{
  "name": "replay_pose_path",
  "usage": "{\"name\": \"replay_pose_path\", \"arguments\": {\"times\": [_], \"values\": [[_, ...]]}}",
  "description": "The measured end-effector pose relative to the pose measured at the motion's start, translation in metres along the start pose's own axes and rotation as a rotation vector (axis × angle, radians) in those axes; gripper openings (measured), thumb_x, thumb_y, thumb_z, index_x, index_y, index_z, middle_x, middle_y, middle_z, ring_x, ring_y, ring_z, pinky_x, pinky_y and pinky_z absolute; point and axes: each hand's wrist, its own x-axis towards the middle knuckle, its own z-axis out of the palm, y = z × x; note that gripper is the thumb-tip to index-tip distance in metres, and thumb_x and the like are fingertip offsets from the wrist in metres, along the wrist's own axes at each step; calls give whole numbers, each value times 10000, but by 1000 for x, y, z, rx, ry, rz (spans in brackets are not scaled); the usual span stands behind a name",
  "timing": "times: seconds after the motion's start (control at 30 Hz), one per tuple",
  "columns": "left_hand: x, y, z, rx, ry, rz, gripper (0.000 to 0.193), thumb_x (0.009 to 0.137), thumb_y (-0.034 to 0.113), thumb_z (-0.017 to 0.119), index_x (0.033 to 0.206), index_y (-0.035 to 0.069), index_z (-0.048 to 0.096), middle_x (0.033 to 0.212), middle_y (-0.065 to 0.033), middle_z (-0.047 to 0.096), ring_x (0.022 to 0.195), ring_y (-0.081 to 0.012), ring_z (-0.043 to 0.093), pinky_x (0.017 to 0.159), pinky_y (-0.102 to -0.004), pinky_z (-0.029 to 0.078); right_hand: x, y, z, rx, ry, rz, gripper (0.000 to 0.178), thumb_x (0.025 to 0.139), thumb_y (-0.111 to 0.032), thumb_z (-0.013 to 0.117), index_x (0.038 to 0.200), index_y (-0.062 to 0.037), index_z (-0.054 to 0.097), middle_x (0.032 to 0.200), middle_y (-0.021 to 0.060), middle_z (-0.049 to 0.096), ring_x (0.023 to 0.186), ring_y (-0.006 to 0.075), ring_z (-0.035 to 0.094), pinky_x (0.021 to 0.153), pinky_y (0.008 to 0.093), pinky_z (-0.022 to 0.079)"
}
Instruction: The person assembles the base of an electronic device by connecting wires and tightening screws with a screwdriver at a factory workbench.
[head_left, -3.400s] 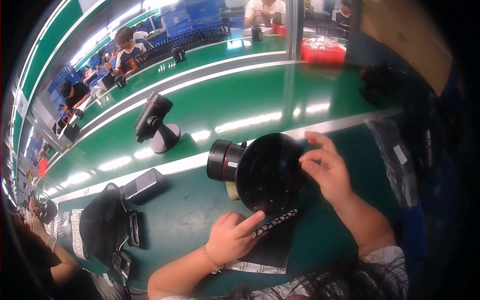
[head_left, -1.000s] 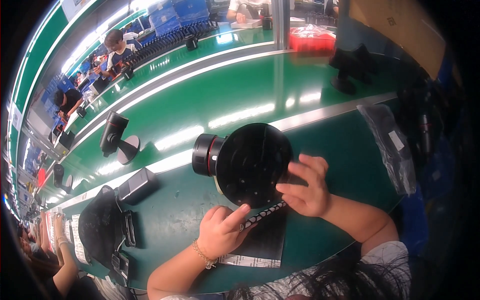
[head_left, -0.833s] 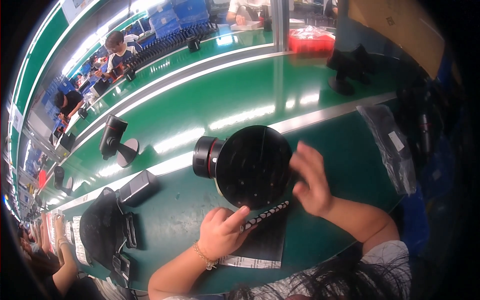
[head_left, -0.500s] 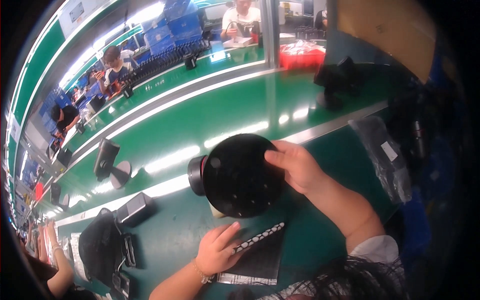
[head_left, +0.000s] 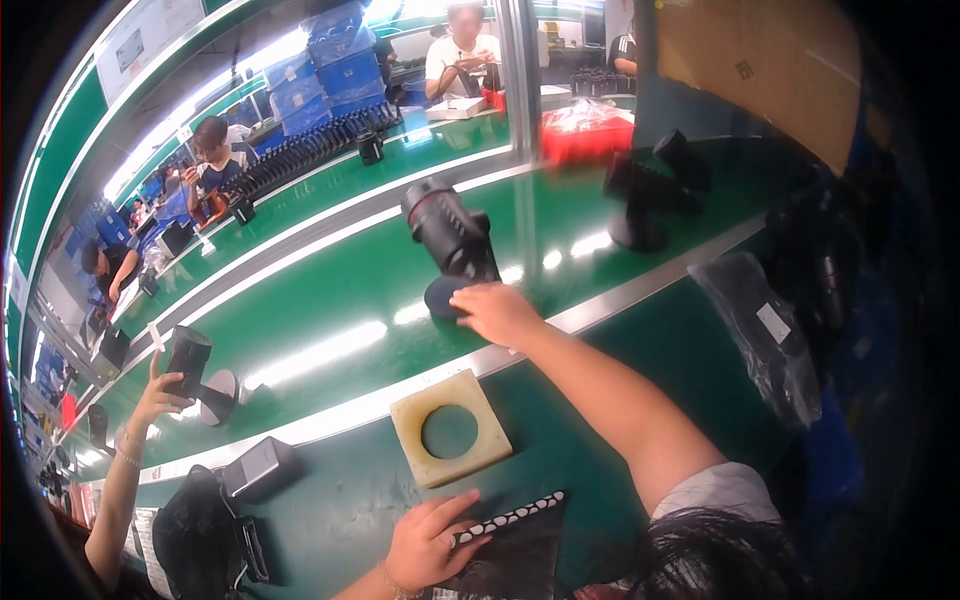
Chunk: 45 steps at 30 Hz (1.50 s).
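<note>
On the green conveyor stands a black device with a thick cylindrical head [head_left: 445, 225] and a round base [head_left: 440, 298], leaning slightly left. My right hand [head_left: 497, 315] reaches far forward, closed at the near right edge of that base. My left hand [head_left: 430, 545] is closed around one end of a black strip with white spots [head_left: 515, 520], low over the worktop. Under the strip is a dark flat sheet or bag [head_left: 525, 555], partly hidden by the hand. A pale yellow square block with a round hole [head_left: 405, 420] lies between my hands.
At left, a co-worker's hand [head_left: 155, 395] touches a similar device [head_left: 187, 355] on the conveyor. A dark box [head_left: 260, 468] and black bag [head_left: 200, 530] lie nearer. More devices [head_left: 645, 200], a red bin [head_left: 585, 135] and a plastic bag [head_left: 760, 330] sit right.
My right hand has carried the device forward and turned it from base-facing-me to standing on the conveyor. This uncovers the yellow block. A co-worker's hand has reached the left device.
</note>
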Motion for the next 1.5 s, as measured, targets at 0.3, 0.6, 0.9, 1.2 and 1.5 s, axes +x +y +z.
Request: {"name": "replay_pose_path", "arguments": {"times": [0.3, 0.6, 0.9, 1.2, 1.5], "values": [[-10, -18, 0, 63, -130, -22, 353, 830, 116, 616, 1121, -43, 495, 842, -99, 622, 786, -133, 614, 666, -238, 524, -15, 21, -14, 282, -250, 71, 343, 862, -253, 484, 1145, -74, 557, 1164, 158, 548, 1079, 311, 511, 929, 387, 395], [19, 19, -10, 89, 96, -27, 183, 723, 184, 712, 798, 36, 635, 813, -92, 634, 708, -260, 614, 638, -318, 501, -94, 177, -112, -150, 291, 492, 729, 678, -238, 708, 1287, -68, 345, 1210, 263, 447, 1093, 409, 456, 918, 440, 385], [10, 15, -7, 84, 96, -156, 211, 730, 202, 713, 832, 37, 630, 823, -98, 621, 720, -279, 604, 644, -329, 498, -87, 180, -108, -253, 257, 629, 897, 640, -381, 735, 1348, -94, 265, 1343, 202, 355, 1191, 371, 402, 971, 436, 353], [11, 20, -4, 116, 51, -153, 232, 763, 243, 678, 857, 36, 631, 834, -116, 616, 748, -294, 602, 663, -335, 493, -99, 142, -132, -379, 182, 537, 285, 812, -66, 518, 1097, -47, 512, 963, 192, 602, 893, 360, 566, 772, 435, 443], [1, 26, -6, 144, 82, 115, 176, 724, 171, 691, 821, 50, 609, 780, -86, 598, 672, -277, 572, 590, -347, 473, -61, -90, -186, 1144, 227, 399, 382, 863, -111, 553, 1201, 44, 466, 1149, 113, 543, 1075, 177, 487, 949, 282, 354]]}}
